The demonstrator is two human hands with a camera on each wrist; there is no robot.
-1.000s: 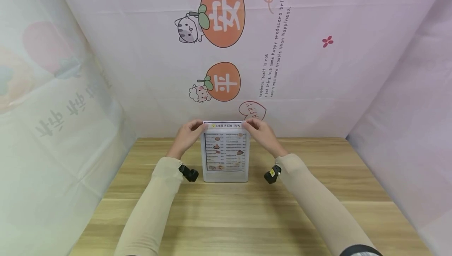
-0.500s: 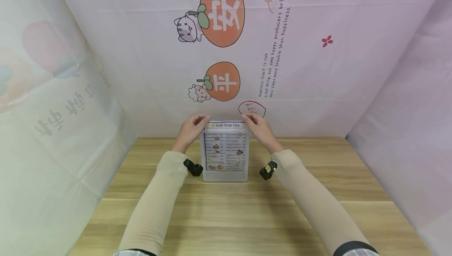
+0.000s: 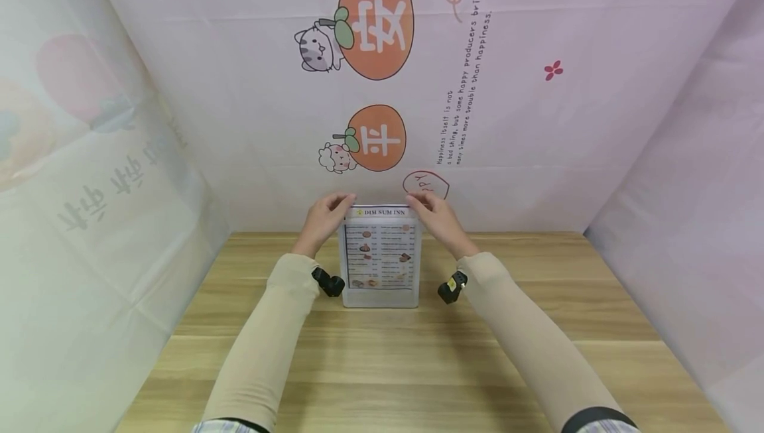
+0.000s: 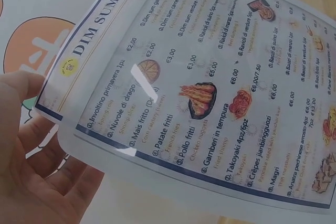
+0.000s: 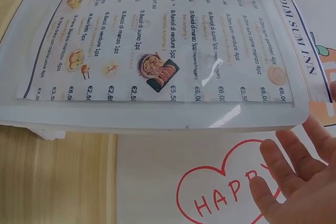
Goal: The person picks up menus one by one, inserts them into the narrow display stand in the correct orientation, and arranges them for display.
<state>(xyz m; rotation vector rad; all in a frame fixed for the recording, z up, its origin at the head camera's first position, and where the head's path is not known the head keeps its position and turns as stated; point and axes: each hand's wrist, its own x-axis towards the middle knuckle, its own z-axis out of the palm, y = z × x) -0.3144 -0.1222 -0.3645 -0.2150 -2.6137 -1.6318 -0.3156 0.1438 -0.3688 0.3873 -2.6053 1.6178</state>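
A printed menu sheet (image 3: 382, 257), headed "DIM SUM INN", sits inside a clear upright menu holder (image 3: 382, 298) on the wooden table. Its header strip shows above the holder's top edge. My left hand (image 3: 322, 222) is at the sheet's top left corner; in the left wrist view its thumb (image 4: 23, 85) meets the top edge, with the other fingers behind. At the top right corner, my right hand (image 3: 443, 221) holds thumb and fingertips close around the sheet's edge. Its other fingers (image 5: 296, 156) are loosely bent behind the holder in the right wrist view.
The wooden table (image 3: 382, 367) extends in front of the holder and to both sides. Behind stands a white printed cloth wall (image 3: 507, 108) with cartoon oranges and a red heart outline. Cloth walls also border the left and right sides.
Both hands have risen slightly, their thumbs moving from the front of the header strip up to its top edge. The menu and holder stay in nearly the same place.
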